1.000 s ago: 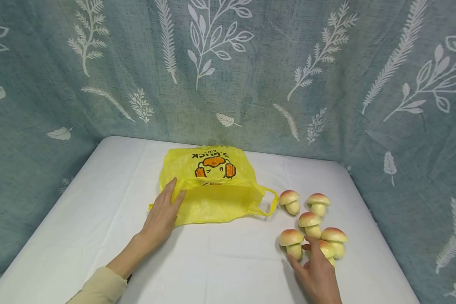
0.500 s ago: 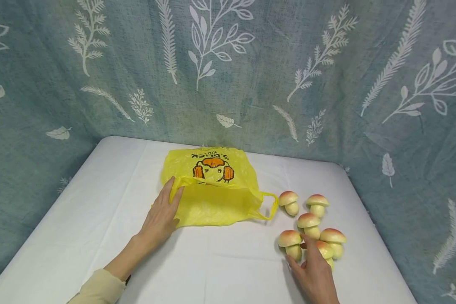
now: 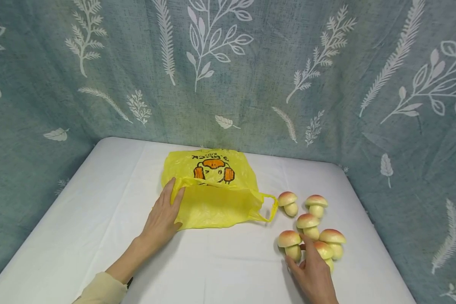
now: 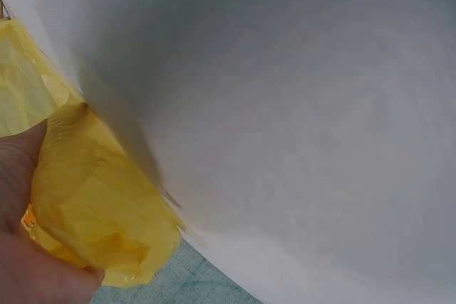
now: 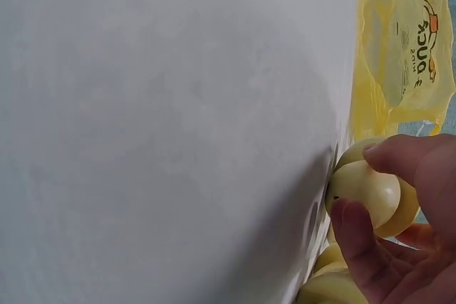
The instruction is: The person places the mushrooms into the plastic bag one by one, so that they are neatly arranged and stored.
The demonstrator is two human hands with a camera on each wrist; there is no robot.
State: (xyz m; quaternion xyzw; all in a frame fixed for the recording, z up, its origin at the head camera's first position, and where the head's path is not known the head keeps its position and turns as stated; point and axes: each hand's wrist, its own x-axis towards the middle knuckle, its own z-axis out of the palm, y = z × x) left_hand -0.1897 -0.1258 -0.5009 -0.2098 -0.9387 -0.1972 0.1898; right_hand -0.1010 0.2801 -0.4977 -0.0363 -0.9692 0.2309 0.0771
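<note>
A yellow plastic bag (image 3: 216,207) with a cartoon duck print lies at the table's middle, its mouth gaping toward me. My left hand (image 3: 161,217) grips the left side of the mouth; in the left wrist view, yellow film (image 4: 107,190) lies between thumb and fingers. Over on the right, my right hand (image 3: 313,270) holds a toy mushroom (image 3: 290,245) with a red-tinged cap by its pale stem. In the right wrist view, fingertips press either side of the rounded stem end (image 5: 367,194). Another mushroom (image 3: 324,250) is partly hidden behind that hand.
Several similar mushrooms (image 3: 308,223) sit close around the right hand, two of them (image 3: 288,203) farther back near the bag's looped handle (image 3: 271,209). White cloth covers the table (image 3: 213,266). A green leaf-patterned curtain (image 3: 228,84) hangs behind and beside it.
Both hands stay almost where they were. The bag's mouth gapes slightly more than one second ago, and the whole scene has shifted a little as the head moved.
</note>
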